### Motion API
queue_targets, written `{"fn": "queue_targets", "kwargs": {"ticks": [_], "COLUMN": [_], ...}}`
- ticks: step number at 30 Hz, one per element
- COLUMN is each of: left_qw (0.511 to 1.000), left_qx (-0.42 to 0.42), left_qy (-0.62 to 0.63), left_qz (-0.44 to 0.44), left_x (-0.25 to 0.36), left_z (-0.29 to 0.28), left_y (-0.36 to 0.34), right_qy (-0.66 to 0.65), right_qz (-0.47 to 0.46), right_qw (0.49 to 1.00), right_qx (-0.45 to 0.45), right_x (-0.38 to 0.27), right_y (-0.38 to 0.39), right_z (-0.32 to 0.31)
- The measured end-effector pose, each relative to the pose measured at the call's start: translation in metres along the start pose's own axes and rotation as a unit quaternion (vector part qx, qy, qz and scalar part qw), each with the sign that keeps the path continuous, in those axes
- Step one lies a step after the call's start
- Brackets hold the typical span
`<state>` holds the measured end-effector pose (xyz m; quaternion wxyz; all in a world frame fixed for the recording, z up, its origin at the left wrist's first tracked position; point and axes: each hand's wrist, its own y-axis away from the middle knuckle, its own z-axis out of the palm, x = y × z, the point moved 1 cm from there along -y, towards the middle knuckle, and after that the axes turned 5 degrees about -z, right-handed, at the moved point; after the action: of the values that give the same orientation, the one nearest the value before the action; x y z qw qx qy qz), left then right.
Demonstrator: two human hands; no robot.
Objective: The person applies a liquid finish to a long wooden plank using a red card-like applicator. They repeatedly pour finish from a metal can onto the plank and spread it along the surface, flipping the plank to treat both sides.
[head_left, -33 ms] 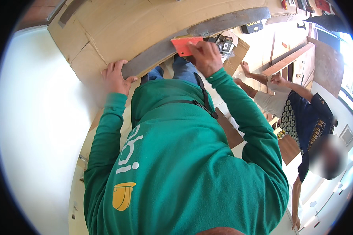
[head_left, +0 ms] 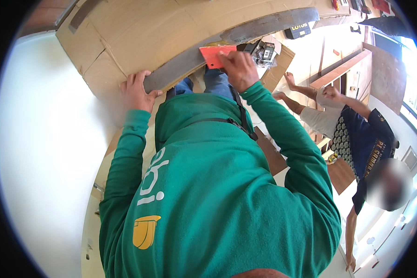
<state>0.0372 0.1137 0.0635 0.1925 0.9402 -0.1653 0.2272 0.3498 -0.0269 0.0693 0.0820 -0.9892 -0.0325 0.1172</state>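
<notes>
A long dark grey strip [head_left: 175, 67] lies curved across the cardboard-covered surface in front of me. My left hand [head_left: 136, 91] grips its left end, thumb at the near edge and fingers at the far edge. In my right hand [head_left: 240, 69] is a flat red spreader [head_left: 213, 56] with a small hole, pinched between thumb and fingers. The spreader's far edge rests on or just over the strip's middle. Yellowish glue-like paste [head_left: 220, 43] shows along that edge. A darker patch [head_left: 268, 27] covers the strip's right part.
Brown cardboard [head_left: 125, 32] covers the work surface. Small boxes and plastic packaging [head_left: 266, 52] lie right of my right hand, with a black case [head_left: 298, 31] beyond. At the right, another person [head_left: 356, 134] is near a wooden frame [head_left: 343, 69]. A white wall [head_left: 46, 139] stands left.
My right hand and the spreader have shifted slightly left and nearer to me. More yellowish paste shows at the spreader's far edge. My left hand has stayed put.
</notes>
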Motion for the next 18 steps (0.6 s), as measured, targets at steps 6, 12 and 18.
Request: {"fn": "queue_targets", "kwargs": {"ticks": [6, 12, 18], "left_qw": [1.000, 0.999, 0.998], "left_qx": [0.007, 0.018, 0.028], "left_qy": [0.004, 0.015, 0.026], "left_qz": [0.019, 0.026, 0.056], "left_x": [-0.005, -0.002, -0.003], "left_z": [0.005, 0.004, 0.004], "left_y": [-0.002, -0.003, -0.005], "right_qy": [-0.074, -0.011, 0.044], "right_qz": [0.019, 0.179, 0.268], "right_qw": [0.997, 0.983, 0.962], "right_qx": [-0.009, 0.045, -0.012], "right_x": [-0.040, 0.029, 0.097], "right_y": [0.008, -0.018, -0.002], "right_z": [-0.012, -0.061, -0.044]}}
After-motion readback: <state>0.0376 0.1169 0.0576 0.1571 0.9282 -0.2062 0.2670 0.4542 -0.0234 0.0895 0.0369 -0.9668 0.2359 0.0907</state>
